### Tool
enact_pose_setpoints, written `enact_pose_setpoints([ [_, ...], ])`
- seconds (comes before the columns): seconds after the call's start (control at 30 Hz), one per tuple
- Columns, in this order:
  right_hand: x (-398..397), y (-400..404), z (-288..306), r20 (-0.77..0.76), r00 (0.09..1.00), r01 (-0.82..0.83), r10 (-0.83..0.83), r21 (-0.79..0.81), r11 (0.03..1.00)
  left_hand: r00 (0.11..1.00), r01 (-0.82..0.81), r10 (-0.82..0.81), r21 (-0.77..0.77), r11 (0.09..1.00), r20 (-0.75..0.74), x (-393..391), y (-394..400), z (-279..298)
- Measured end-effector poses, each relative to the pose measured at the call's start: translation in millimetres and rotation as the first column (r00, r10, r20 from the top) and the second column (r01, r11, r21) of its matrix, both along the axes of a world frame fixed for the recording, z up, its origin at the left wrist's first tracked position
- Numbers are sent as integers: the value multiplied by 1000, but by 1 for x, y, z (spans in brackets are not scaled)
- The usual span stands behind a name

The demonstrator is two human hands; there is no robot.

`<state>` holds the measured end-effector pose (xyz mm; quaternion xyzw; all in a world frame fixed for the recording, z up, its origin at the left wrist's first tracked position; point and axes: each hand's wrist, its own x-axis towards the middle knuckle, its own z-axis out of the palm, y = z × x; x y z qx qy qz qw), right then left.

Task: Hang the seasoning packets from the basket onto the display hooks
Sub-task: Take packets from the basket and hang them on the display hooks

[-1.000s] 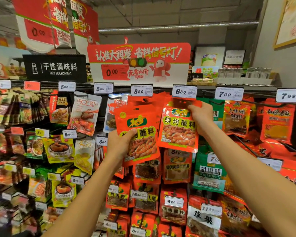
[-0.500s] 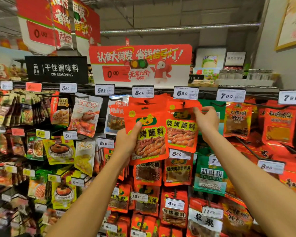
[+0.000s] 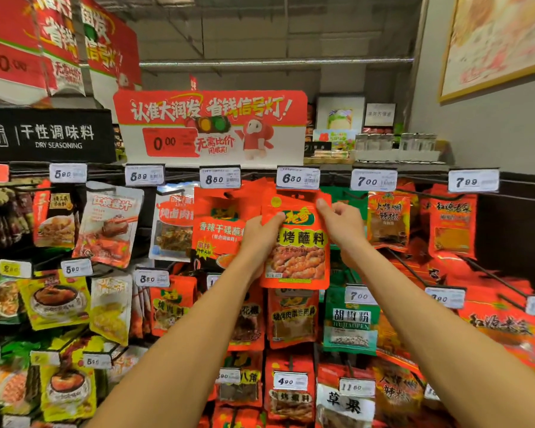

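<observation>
Both hands hold 1 orange seasoning packet [image 3: 295,242] upright, long axis vertical, printed face outward — left hand [image 3: 261,234] pinching its upper left edge, right hand [image 3: 342,222] its upper right corner. Its top lies just under the 6.80 price tag [image 3: 297,178]; the hook itself is hidden behind — threading probably comes next.

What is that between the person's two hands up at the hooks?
In the head view, an orange barbecue seasoning packet sits between the left hand and right hand, both pinching its upper edges just under the 6.80 price tag.
</observation>
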<state>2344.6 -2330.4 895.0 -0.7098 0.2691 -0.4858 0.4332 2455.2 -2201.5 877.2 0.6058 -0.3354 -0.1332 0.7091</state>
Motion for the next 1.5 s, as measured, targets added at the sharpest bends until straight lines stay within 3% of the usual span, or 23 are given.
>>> enact_pose_setpoints([
  [0.6, 17, -6, 13, -57, 987, 150, -150, -3, 989, 953, -301, 302, 79, 950, 3, 6, -25, 32],
  [0.8, 11, -6, -13, -61, 990, 125, -125, -2, 992, 947, -305, 281, 163, 938, 155, -2, -18, 11],
  [1.03, -5, 9, -54, -145, 987, 54, -68, -97, 994, 864, -376, 264, 201, 905, 428, -17, 0, -41],
  [1.13, 5, 11, -66, -181, 983, -16, -7, -125, 992, 887, -336, 223, 235, 912, 404, -15, -8, -55],
  [1.27, 26, -3, -64, -230, 973, -29, -6, -148, 989, 894, -342, 270, 158, 926, 357, -4, -25, -55],
  [1.5, 62, -46, -53, -330, 939, 41, -100, -181, 983, 833, -471, 382, 149, 870, 399, 17, -66, -49],
])
